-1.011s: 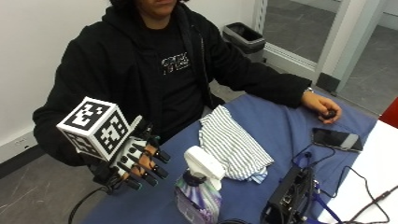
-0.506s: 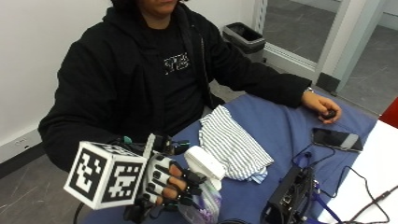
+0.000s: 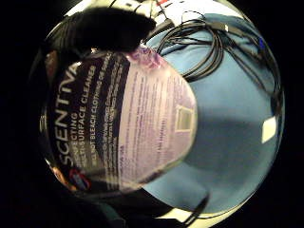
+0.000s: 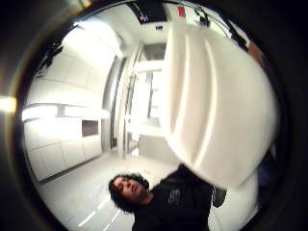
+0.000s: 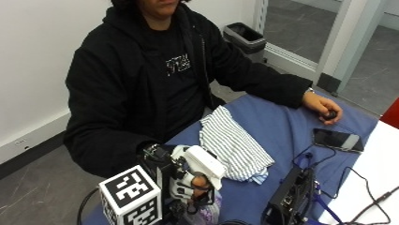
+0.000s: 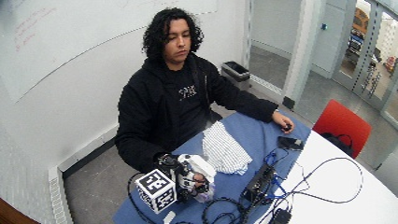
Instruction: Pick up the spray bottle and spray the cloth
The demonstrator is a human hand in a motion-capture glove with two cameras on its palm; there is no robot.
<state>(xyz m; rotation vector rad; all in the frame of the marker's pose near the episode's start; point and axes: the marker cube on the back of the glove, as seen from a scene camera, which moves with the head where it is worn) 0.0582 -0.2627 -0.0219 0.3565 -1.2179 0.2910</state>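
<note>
Seated person at a blue-covered desk (image 5: pixel 287 126). The gloved right hand (image 5: pixel 187 183) grasps the spray bottle (image 5: pixel 203 187) at the desk's near left corner, fingers (image 5: pixel 198 180) curled round the neck below the white spray head (image 5: pixel 204 161); the purple-labelled bottle body (image 3: pixel 123 128) fills the little-finger palm view. The striped cloth (image 5: pixel 233 147) lies crumpled on the desk just beyond the bottle. The bare left hand (image 5: pixel 321 107) rests at the far right edge, near a dark phone (image 5: pixel 336 139)
</note>
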